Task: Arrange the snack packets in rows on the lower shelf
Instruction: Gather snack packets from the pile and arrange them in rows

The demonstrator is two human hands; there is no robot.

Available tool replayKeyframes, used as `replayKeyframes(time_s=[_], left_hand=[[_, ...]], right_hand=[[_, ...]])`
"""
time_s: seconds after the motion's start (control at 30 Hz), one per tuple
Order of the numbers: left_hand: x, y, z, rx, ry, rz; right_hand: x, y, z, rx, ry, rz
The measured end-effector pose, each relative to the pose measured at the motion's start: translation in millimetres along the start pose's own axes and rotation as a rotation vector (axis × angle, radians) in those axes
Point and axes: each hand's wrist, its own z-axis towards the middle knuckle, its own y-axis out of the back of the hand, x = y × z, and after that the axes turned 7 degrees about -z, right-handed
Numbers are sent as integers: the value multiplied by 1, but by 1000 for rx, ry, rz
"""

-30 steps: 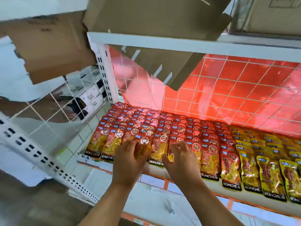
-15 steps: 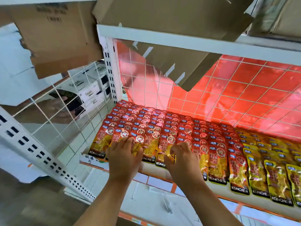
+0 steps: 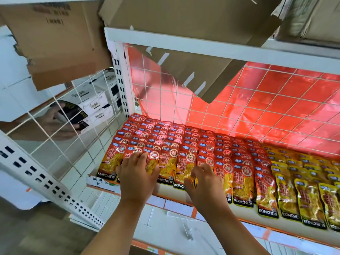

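Left of the white corner post [image 3: 122, 78], behind the side wire grid [image 3: 60, 126]: stacked white cartons [image 3: 95, 102] and another person's hand [image 3: 55, 124] gripping a dark pack; details blurred. Above and left of the post, a cardboard box [image 3: 55, 43] overhangs; a second cardboard flap [image 3: 193, 67] droops from the upper shelf to the post's right.

Lower shelf [image 3: 248, 214], from the foot of the post rightward: red snack packets [image 3: 184, 144] laid in overlapping rows, front to back, tops tucked under the next. Front packets show "KONCHEW" along the bottom edge. The front edges step out toward the right.

Left hand [image 3: 137, 173], right of the post and at the shelf's front edge: palm down, fingers spread flat, pressing on the second and third front red packets.

Right hand [image 3: 202, 183], further right: fingers curled, thumb and fingertips pinching the lower edge of a front red packet [image 3: 185, 172]; grip partly hidden by the knuckles.

Farthest from the post, right end of the shelf: yellow snack packets [image 3: 303, 196] in the same overlapping rows, just beside the red ones. Behind it all, a back wire grid [image 3: 257, 107] over red backing.
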Motion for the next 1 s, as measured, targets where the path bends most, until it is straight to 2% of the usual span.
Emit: replayKeyframes(time_s=[0.2,0.33,0.57,0.83,1.0], left_hand=[[-10,3,0,10,-54,-1],[-31,5,5,44,-110,-87],[-82,13,30,30,-333,-291],[-194,28,51,61,-518,-500],[-285,37,50,77,-702,-647]], right_hand=[[-7,5,6,-61,-29,7],[-7,16,10,-105,-27,-8],[-11,57,11,-190,-53,16],[-56,151,-5,-347,-146,-70],[-101,231,-32,-590,-224,-123]])
